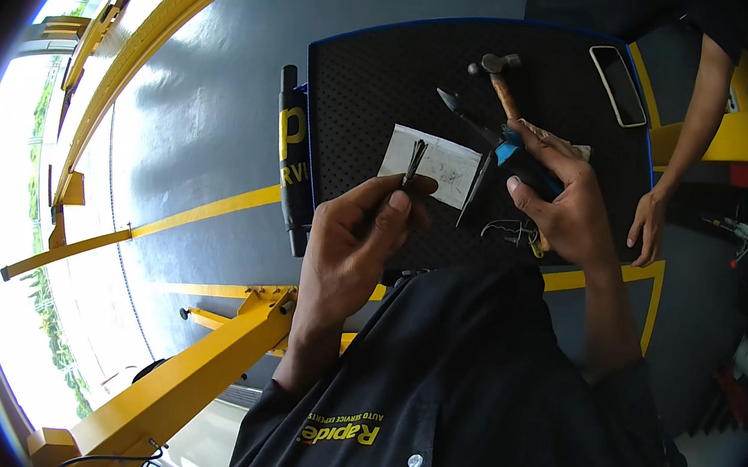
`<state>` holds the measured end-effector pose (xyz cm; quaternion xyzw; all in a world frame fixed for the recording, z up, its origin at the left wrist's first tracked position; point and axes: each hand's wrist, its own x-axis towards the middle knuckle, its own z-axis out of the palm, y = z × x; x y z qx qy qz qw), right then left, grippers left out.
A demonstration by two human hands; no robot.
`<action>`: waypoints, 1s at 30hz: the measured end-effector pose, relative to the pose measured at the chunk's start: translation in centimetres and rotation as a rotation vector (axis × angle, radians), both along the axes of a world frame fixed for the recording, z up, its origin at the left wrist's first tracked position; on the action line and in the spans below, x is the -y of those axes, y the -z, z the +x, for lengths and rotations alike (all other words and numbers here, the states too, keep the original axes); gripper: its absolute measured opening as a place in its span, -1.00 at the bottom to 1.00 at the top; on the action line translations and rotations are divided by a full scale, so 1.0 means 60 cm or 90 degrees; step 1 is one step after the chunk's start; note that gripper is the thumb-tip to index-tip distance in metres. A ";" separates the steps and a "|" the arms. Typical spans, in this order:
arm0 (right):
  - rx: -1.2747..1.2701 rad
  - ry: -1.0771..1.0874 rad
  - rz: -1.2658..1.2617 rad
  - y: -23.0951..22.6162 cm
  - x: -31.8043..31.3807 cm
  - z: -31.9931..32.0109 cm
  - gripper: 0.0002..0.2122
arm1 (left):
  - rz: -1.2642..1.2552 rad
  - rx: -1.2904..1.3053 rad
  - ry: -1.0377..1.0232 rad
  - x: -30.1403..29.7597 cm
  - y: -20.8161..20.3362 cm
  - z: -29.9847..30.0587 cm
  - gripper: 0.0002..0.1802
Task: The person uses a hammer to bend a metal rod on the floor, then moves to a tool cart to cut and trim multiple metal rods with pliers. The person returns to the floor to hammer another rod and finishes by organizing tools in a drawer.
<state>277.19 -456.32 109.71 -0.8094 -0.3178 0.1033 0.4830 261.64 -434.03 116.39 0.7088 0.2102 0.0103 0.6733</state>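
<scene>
My left hand (358, 232) pinches a small bundle of thin dark strands (416, 159) between thumb and fingers, its tips pointing up. Behind it lies a creased white paper (455, 168) with grey smudges. My right hand (572, 202) is closed around a blue-and-black-handled pliers-like tool (522, 165). Its pointed grey end (456, 107) reaches up and left, and a dark slim part slants down beside the paper; I cannot tell the exact kind. A ball-peen hammer (501, 77) with a wooden handle lies just beyond the right hand. Thin bent wire (509, 229) rests below the tool.
Everything lies on a black perforated cart top (371, 64) with a blue rim. A phone (618, 86) lies at its far right. Another person's hand (647, 229) hangs by the right edge. Yellow metal beams (183, 386) stand at the left.
</scene>
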 end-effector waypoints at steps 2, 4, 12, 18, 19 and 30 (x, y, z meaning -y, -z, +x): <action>-0.029 -0.008 0.030 -0.005 0.008 -0.001 -0.42 | 0.017 -0.006 0.001 -0.002 0.003 0.000 -0.60; 0.000 -0.047 0.047 -0.019 0.017 0.002 -0.41 | 0.062 0.025 -0.012 0.004 0.006 0.002 -0.59; 0.021 -0.111 0.069 -0.064 0.023 -0.001 -0.35 | 0.100 0.020 -0.056 0.010 -0.007 0.005 -0.60; 0.031 -0.133 0.080 -0.069 0.018 -0.001 -0.33 | 0.103 0.041 -0.063 0.012 -0.008 0.005 -0.64; 0.033 -0.138 0.065 -0.070 0.019 0.000 -0.33 | 0.102 0.040 -0.065 0.012 -0.008 0.004 -0.65; 0.052 -0.129 0.074 -0.069 0.015 0.002 -0.34 | 0.084 0.053 -0.068 0.015 -0.003 0.009 -0.61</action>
